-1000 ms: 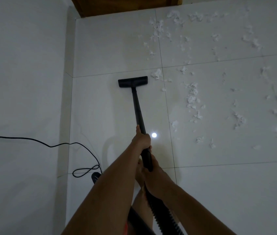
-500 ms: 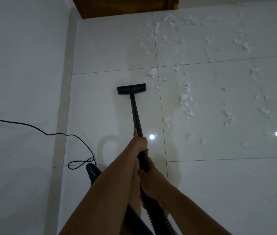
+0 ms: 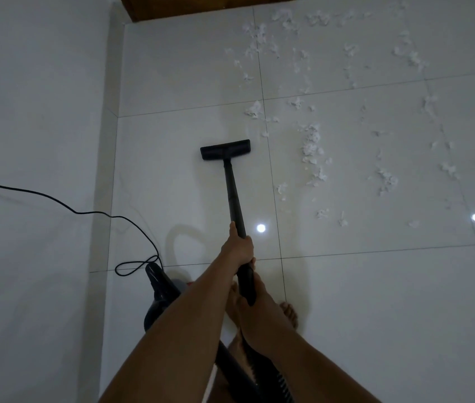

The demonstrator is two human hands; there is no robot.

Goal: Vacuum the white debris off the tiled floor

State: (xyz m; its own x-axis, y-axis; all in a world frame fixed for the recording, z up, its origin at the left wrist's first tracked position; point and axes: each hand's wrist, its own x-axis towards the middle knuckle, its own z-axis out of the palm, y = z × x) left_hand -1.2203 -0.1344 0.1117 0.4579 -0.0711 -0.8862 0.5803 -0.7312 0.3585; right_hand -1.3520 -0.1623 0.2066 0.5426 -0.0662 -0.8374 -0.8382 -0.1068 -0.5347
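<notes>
Fluffy white debris scattered in clumps

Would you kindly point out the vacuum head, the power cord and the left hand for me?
vacuum head (image 3: 225,149): head view, middle of its top.
power cord (image 3: 77,212): head view, kink midway along it.
left hand (image 3: 237,247): head view, back of the hand.

**Pretty sure this is a room in someone's home**

Glossy white floor tiles meet a plain white wall at 9 o'clock. There's a wooden door at 12, a household vacuum at 6 with its cord running to the wall, and bare feet.
</notes>
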